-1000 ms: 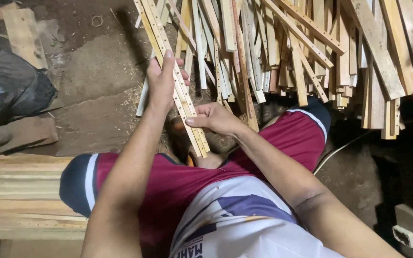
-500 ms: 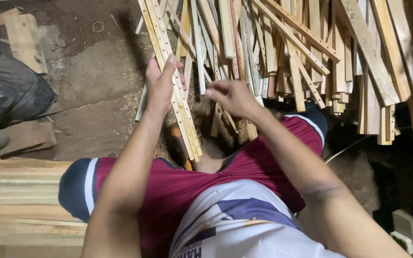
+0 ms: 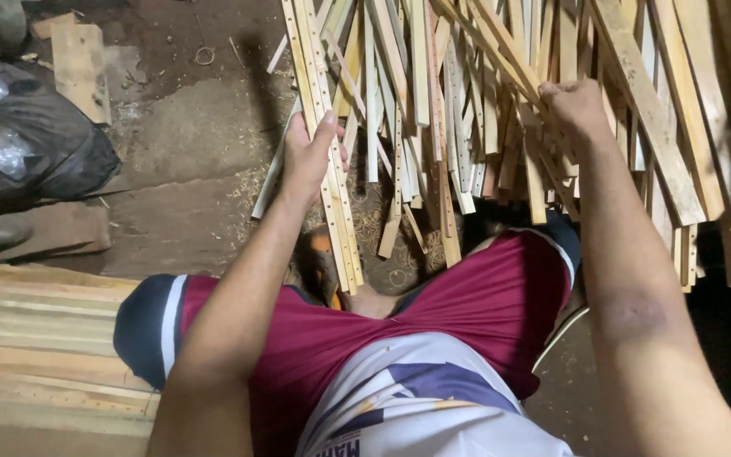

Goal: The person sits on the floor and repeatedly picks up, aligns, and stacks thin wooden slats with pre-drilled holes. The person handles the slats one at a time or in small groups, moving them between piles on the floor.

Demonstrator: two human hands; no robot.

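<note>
Slats come first: a pair of long, pale wooden strips with rows of small holes (image 3: 329, 161) runs from the top edge down to the person's lap, and the left hand (image 3: 313, 156) is wrapped around them near their middle, thumb on the right side, so most of each strip's length lies above and below the grasp. The right hand (image 3: 575, 106) is closed on a thin slat within the heap of loose pale wooden slats (image 3: 467, 110); which one it holds is hard to make out. The heap is cut off at the top and right. Left of it lie a black plastic bag (image 3: 40, 148) and stacked flat wooden planks (image 3: 35, 338).
</note>
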